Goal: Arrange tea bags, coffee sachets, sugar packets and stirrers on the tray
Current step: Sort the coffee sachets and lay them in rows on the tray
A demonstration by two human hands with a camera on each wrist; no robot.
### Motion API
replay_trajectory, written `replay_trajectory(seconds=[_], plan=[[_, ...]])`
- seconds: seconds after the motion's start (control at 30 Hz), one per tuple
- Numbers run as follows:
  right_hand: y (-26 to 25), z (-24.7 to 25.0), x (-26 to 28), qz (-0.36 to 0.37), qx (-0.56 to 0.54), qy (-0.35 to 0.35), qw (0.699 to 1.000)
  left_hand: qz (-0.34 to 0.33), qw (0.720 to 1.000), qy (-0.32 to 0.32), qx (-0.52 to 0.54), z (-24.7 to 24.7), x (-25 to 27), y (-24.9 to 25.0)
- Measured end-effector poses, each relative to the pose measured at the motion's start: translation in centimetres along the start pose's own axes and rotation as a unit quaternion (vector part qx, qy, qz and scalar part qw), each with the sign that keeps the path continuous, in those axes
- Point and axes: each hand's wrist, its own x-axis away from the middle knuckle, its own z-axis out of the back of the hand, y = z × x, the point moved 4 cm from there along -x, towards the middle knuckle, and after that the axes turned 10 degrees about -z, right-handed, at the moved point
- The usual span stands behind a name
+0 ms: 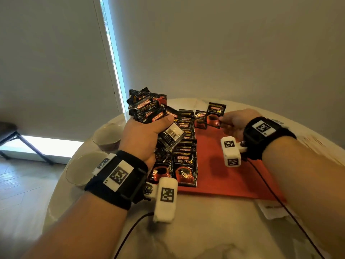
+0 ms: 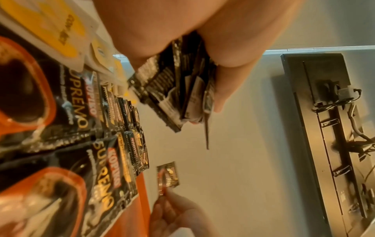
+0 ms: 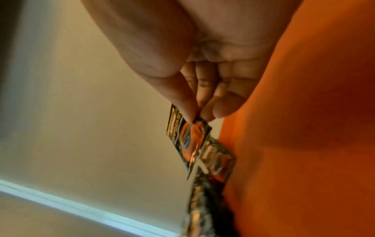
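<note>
My left hand (image 1: 143, 135) has its fingers clamped round a bunch of coffee sachets (image 1: 149, 107) above the red tray (image 1: 220, 172). At two o'clock, my right hand (image 1: 235, 121) pinches one sachet (image 1: 214, 114) upright at the tray's far edge, beside overlapping rows of sachets (image 1: 184, 146).

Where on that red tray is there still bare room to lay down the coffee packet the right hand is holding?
The red tray is bare across its middle and right, between the laid rows of coffee sachets and the right hand pinching one sachet. Its left strip is crowded with overlapping rows, under the left hand gripping a bundle of sachets.
</note>
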Motion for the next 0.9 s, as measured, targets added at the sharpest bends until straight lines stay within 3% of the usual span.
replay_trajectory(seconds=[0.23, 0.47, 0.7, 0.9], plan=[[0.3, -2.1, -2.6, -0.033, 0.092, -0.007, 0.995, 0.005, 1.000, 0.012, -0.009, 0.2, -0.3, -0.2], [-0.6, -3.3, -3.5, -0.021, 0.152, 0.003, 0.988, 0.015, 1.000, 0.000, -0.014, 0.1, -0.4, -0.3], [-1.4, -3.7, -3.4, -0.009, 0.152, 0.016, 0.988, 0.022, 1.000, 0.001, -0.001, 0.0, -0.5, -0.3], [-2.1, -4.2, -2.3, -0.008, 0.140, -0.033, 0.990, 0.025, 1.000, -0.007, 0.001, 0.0, -0.4, -0.2]])
